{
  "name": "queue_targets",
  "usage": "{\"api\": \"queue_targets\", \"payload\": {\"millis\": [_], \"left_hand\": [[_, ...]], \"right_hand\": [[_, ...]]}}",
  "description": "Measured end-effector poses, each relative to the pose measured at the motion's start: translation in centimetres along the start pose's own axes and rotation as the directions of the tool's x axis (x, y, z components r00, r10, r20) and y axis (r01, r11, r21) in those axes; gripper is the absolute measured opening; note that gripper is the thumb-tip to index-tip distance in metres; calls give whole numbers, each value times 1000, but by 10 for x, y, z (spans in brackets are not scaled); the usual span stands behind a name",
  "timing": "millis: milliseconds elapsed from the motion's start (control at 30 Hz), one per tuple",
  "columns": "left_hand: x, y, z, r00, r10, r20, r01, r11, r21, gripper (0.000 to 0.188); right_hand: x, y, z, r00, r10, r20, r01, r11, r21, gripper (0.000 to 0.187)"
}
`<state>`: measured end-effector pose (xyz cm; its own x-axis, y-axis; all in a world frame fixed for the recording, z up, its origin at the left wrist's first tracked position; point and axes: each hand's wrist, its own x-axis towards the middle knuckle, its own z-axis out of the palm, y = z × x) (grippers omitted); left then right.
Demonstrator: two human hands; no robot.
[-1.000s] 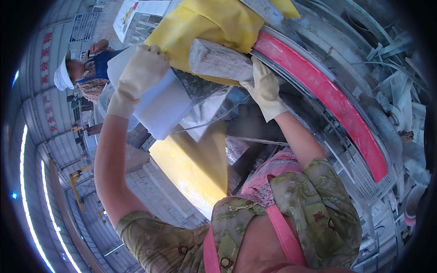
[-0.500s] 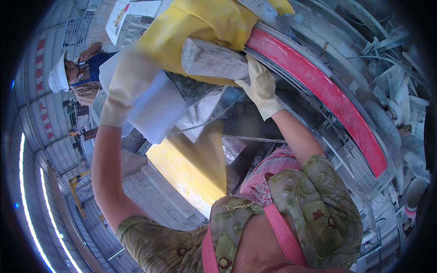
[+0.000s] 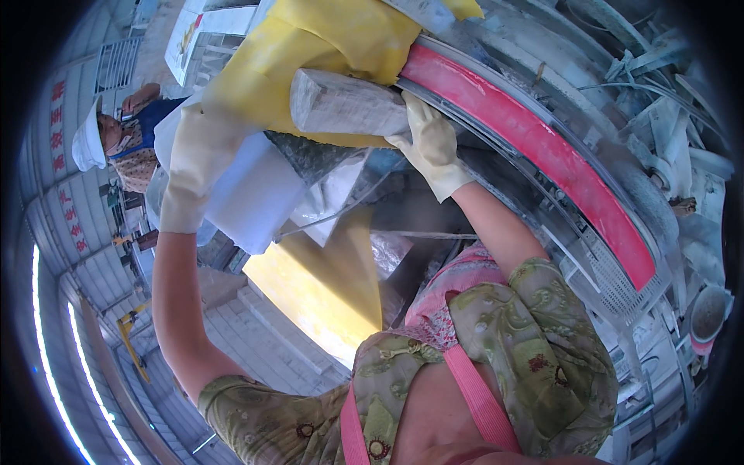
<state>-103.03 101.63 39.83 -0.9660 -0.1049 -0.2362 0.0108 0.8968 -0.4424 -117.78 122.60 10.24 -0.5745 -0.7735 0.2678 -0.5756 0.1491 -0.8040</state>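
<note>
A cream rubber glove covers each of my hands. My right hand [image 3: 432, 146] is at the right end of a grey, rough-faced rectangular block [image 3: 349, 105]. Its fingers lie along the block's end and the thumb sits at the near edge, gripping that end. The block rests on a draped yellow sheet [image 3: 322, 39]. My left hand [image 3: 195, 159] is at the sheet's left edge, beside a pale, soft-looking white sheet [image 3: 256, 190] that hangs below. Blur hides the fingers of the left hand, so its grip does not show.
A curved red strip [image 3: 535, 147] borders the work on the right, with a perforated grey panel [image 3: 620, 298] near its lower end. Dusty scrap [image 3: 666, 132] lies beyond. Another yellow sheet [image 3: 325, 287] hangs nearer me. A person in a white hat [image 3: 128, 143] is at far left.
The whole view has shifted slightly left. My left hand has moved a little left and nearer me. My right hand keeps its place at the block's end.
</note>
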Motion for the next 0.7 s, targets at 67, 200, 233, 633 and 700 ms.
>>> {"api": "queue_targets", "payload": {"millis": [67, 200, 233, 633, 700], "left_hand": [[-1, -1, 1, 1000, 6, 7, -6, 1000, 28, 6], [-5, -3, 1, 999, 6, 45, -8, 999, 52, 5], [-6, -4, 2, 998, -3, 59, -1, 998, 60, 5], [-12, 33, -22, 985, -162, -65, 172, 959, 223, 31], [-27, 67, -32, 971, -174, -165, 198, 970, 140, 36]], "right_hand": [[1, 0, -1, 1000, -9, -4, 9, 1000, -18, 88], [1, 1, 0, 1000, -2, 5, 2, 1000, -24, 88], [1, 1, 1, 1000, -2, 9, 3, 1000, -27, 88], [1, -5, -11, 992, 43, 118, -37, 998, -55, 90], [-2, -6, -17, 992, 36, 121, -38, 999, 16, 87]]}}
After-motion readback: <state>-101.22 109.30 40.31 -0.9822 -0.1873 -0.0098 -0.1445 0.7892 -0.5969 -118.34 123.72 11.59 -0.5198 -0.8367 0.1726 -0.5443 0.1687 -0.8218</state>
